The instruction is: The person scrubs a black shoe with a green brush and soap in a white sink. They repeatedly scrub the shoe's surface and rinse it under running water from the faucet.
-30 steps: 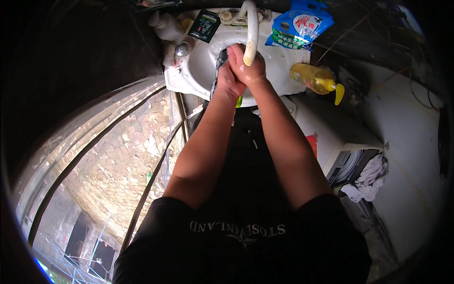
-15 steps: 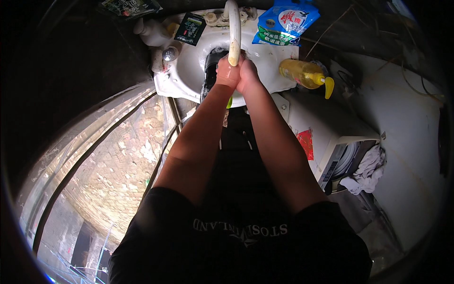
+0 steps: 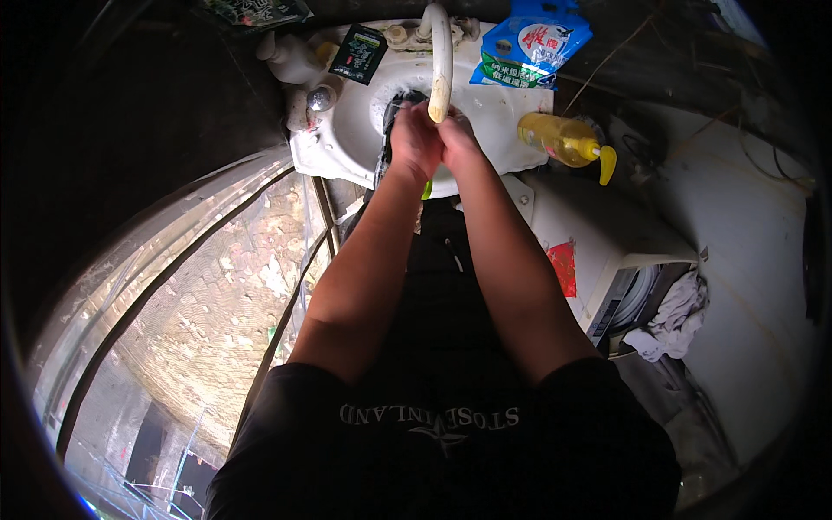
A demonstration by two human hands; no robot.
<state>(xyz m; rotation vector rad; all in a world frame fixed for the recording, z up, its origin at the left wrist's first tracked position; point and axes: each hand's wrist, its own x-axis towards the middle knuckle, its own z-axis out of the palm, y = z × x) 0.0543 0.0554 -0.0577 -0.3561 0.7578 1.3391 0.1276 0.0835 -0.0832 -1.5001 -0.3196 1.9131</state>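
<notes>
Under the curved white faucet (image 3: 440, 65), my hands meet over the white sink (image 3: 351, 130). My left hand (image 3: 416, 143) is turned inward and looks cupped. Close against it, my right hand (image 3: 458, 137) sits on the right side of the spout. The spout end and the hands themselves hide most of the fingers, so I cannot tell what is between them, if anything. A black, sudsy item (image 3: 387, 139) lies in the basin along my left hand; its kind is not clear. A bright green bit (image 3: 427, 189) shows below my left wrist.
A yellow pump bottle (image 3: 559, 139) lies on the sink's right side, below a blue bag (image 3: 533, 43). Along the left rim are a dark packet (image 3: 359, 54), a white bottle (image 3: 290, 59) and a round silver object (image 3: 321, 98). A white washing machine (image 3: 581, 225) stands right, with white cloth (image 3: 676, 316).
My hands, pressed together under the spout before, have shifted and come slightly apart; the left has turned and lies lower. The whole view has moved a little, with the sink now slightly further right.
</notes>
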